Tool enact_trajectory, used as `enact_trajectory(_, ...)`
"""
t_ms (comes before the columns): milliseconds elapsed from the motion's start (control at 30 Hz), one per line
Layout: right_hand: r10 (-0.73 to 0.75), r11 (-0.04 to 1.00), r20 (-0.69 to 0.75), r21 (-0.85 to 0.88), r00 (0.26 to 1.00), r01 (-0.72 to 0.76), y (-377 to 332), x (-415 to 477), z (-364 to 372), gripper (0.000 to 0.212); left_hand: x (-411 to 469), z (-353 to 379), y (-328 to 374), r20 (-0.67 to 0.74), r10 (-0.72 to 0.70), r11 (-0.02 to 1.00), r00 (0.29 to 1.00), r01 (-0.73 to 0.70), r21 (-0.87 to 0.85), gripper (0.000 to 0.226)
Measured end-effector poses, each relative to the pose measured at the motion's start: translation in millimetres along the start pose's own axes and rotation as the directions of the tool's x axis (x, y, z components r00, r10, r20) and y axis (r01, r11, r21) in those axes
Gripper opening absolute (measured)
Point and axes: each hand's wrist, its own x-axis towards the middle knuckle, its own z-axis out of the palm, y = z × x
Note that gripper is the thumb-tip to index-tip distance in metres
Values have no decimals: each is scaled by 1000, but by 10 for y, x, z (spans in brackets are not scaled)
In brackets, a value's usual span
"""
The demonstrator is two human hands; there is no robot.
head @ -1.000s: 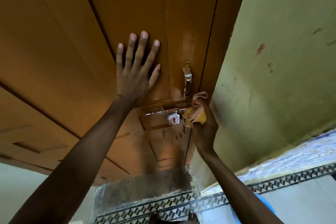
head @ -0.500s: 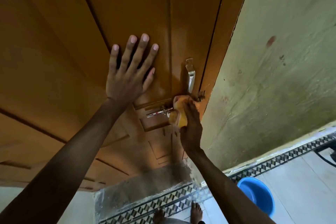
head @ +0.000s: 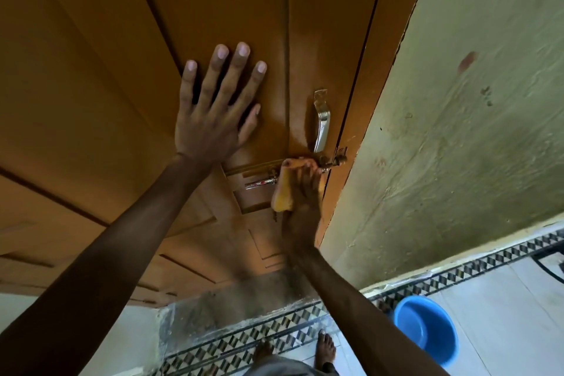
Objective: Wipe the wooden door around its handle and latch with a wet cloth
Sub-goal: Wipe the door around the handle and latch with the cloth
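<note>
Yellow cloth (head: 282,197) pressed to door (head: 213,9) over latch (head: 262,182) by right hand (head: 300,207), left hand (head: 213,119) laid flat, fingers spread, below handle (head: 322,122).

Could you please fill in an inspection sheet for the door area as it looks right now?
Surface: wooden door, closed against its frame, brown, panelled.
Job's things: yellow cloth pressed over the latch; metal handle just above, uncovered.
Clutter: blue basin on the floor by the wall.
Grips: left hand flat and spread on the door; right hand holding the cloth.
Cables: a dark cable at the right edge of the floor.
Surroundings: stained green wall, patterned tile border, bare feet below.
</note>
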Motion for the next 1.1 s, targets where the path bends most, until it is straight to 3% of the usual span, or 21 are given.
enact_trajectory(133, -52, 998, 196, -18, 979, 57, 139, -114, 31, 74, -3, 7, -3, -2, -3, 1000, 1000, 3, 16, 64)
enact_trajectory(233, -197, 979, 219, -7, 955, 204, 308, 8, -268, 53, -7, 10, 9, -11, -4, 1000, 1000, 4, 23, 64)
enact_trajectory(267, -178, 982, 184, -24, 967, 185, 350, 73, -332, 52, -9, 15, 10, -15, -1, 1000, 1000, 1, 30, 65)
enact_trajectory(367, 57, 989, 124, -143, 991, -38, 259, 151, -280, 63, -11, 11, 6, -17, 1, 1000, 1000, -1, 30, 64)
enact_trajectory(433, 39, 983, 190, -186, 981, -3, 98, 15, -72, 62, -7, 6, 7, -9, -4, 1000, 1000, 4, 24, 64)
enact_trajectory(567, -123, 985, 223, -89, 967, 146, -55, -56, -73, 82, -4, -2, 2, -1, 0, 1000, 1000, 0, 23, 64)
enact_trajectory(633, -157, 980, 251, -77, 955, 181, 19, 58, -196, 70, 5, -8, 5, -7, 15, 1000, 1000, -15, 21, 63)
enact_trajectory(767, 119, 993, 103, -2, 988, -119, -52, 71, -189, 50, 11, -34, -3, -12, 21, 1000, 1000, -21, 23, 61)
enact_trajectory(900, -57, 985, 259, -141, 964, 95, -193, -102, -9, 57, 20, -55, -5, -11, 25, 1000, 1000, -25, 8, 59)
enact_trajectory(1000, -63, 994, 162, -76, 985, 76, -309, -58, -42, 25, 17, -72, -21, -10, 30, 999, 999, -30, -9, 58)
enact_trajectory(1100, -20, 996, 177, -78, 984, 34, -349, -105, -3, 21, 43, -95, -31, -10, 47, 998, 999, -48, -32, 56)
